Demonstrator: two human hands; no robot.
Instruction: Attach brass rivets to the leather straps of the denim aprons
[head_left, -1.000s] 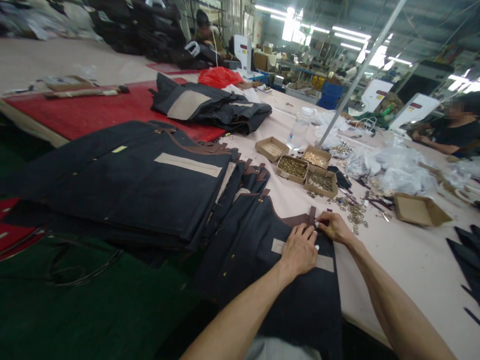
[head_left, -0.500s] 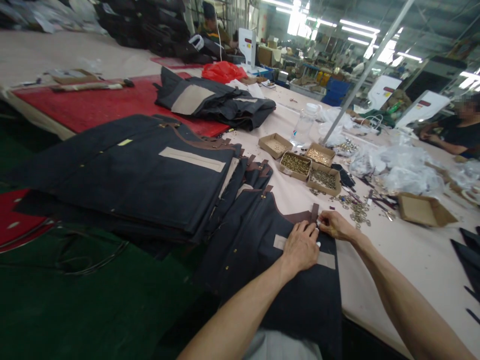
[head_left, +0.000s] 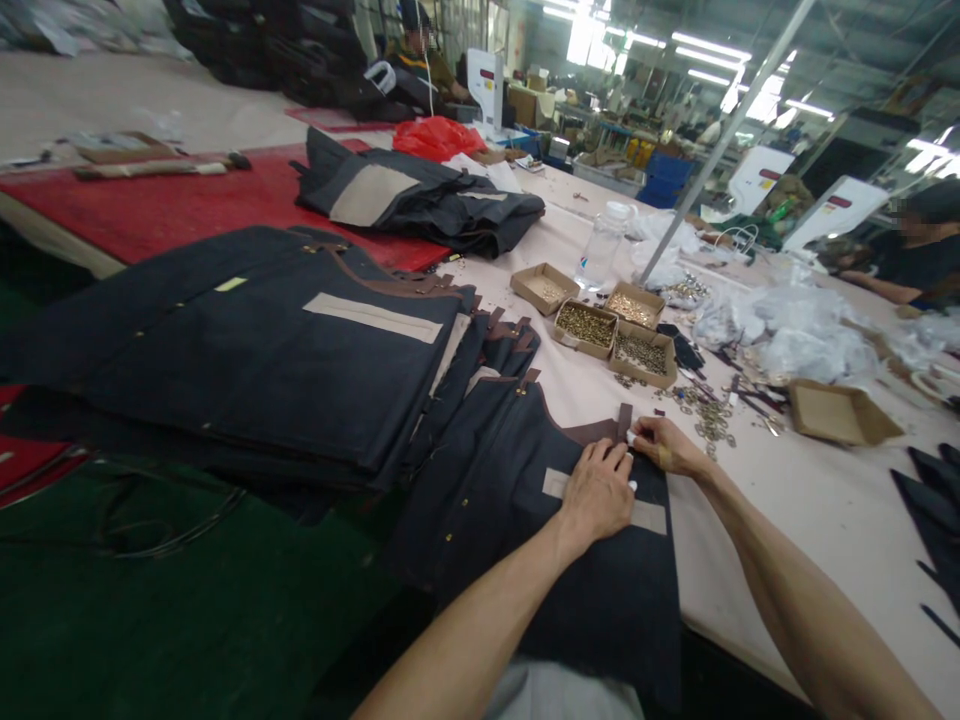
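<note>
A dark apron-like cloth piece (head_left: 495, 470) with brown trim, tan strips and small brass fittings lies over the table edge in front of me. My left hand (head_left: 600, 490) rests on its upper part, fingers laid out over the cloth beside a tan strip (head_left: 649, 516). At the corner, next to the brown strap tab (head_left: 625, 420), my right hand (head_left: 664, 445) is closed in a pinch. Whatever sits between its fingertips is too small to make out. White wrapping shows on some fingertips. Left of my hands lies a stack of similar dark cloth pieces (head_left: 247, 340).
Cardboard boxes of small metal parts (head_left: 586, 328) stand beyond the cloth, near a clear bottle (head_left: 602, 245). Loose metal fittings (head_left: 709, 415), an empty box (head_left: 844, 412) and plastic bags (head_left: 795, 335) lie to the right. A slanting metal pole (head_left: 720, 150) rises behind. Other people sit across the table.
The whole view has shifted slightly, so things appear a little further left. My hands keep nearly the same places on the cloth, the right one still pinching by the tab.
</note>
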